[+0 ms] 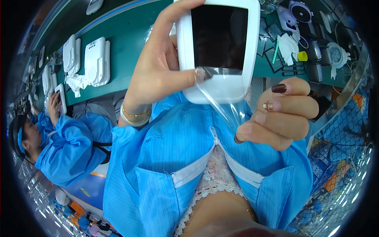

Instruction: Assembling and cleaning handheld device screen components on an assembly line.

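Note:
A white handheld device with a dark screen (219,39) is held up in front of my chest. My left hand (158,75) grips it by its left side, fingers behind and thumb lying across the lower screen edge. From that corner a clear plastic film (231,112) stretches down and to the right, partly lifted off the device. My right hand (282,112) pinches the film's lower end between thumb and forefinger, the other fingers curled. How much film still lies on the screen I cannot tell.
On the green table (122,47) at left stand white device housings (96,61) beside crumpled white tissue (77,83). To the right lie a white glove (288,47), a yellow cap (302,56), black frames (294,70) and a round fan-like part (301,12). A co-worker (75,142) in blue sits at left.

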### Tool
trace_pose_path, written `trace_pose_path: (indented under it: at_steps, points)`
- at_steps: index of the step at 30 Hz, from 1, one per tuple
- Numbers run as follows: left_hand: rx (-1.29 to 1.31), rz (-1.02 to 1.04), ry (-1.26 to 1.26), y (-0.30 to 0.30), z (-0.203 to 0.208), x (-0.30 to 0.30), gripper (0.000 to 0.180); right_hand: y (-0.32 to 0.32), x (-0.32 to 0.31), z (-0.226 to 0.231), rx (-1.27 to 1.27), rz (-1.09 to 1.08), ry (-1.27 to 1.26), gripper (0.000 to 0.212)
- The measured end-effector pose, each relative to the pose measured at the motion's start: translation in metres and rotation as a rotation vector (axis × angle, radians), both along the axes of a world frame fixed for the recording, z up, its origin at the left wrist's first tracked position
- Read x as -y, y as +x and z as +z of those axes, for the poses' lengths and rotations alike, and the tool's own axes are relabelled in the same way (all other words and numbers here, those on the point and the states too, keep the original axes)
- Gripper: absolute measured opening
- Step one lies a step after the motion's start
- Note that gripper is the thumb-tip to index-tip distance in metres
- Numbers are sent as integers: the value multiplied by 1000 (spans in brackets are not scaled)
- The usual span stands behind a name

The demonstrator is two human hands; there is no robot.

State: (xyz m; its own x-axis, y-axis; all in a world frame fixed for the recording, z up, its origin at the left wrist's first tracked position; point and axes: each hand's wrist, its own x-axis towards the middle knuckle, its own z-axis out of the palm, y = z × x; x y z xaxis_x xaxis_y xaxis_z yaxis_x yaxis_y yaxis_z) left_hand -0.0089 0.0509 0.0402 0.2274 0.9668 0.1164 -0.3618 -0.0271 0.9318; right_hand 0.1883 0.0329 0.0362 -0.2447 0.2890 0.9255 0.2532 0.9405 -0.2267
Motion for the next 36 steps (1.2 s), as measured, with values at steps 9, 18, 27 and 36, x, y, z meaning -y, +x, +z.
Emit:
trace_pose_path:
  at_steps: [9, 18, 27, 36]
  points:
    - [-118, -37, 207, -1, -14, -3, 97, 8, -21, 10, 49, -30, 158, 9]
    - [-55, -55, 154, 4, -10, 1, 92, 7, -39, 15, -40, -89, 188, 20]
    - [-165, 11, 192, 9, -12, 4, 89, -7, -74, -21, -243, 194, -511, 54]
    - [-463, 138, 246, 3, -35, -1, 79, -23, -81, -34, -636, 559, -1191, 58]
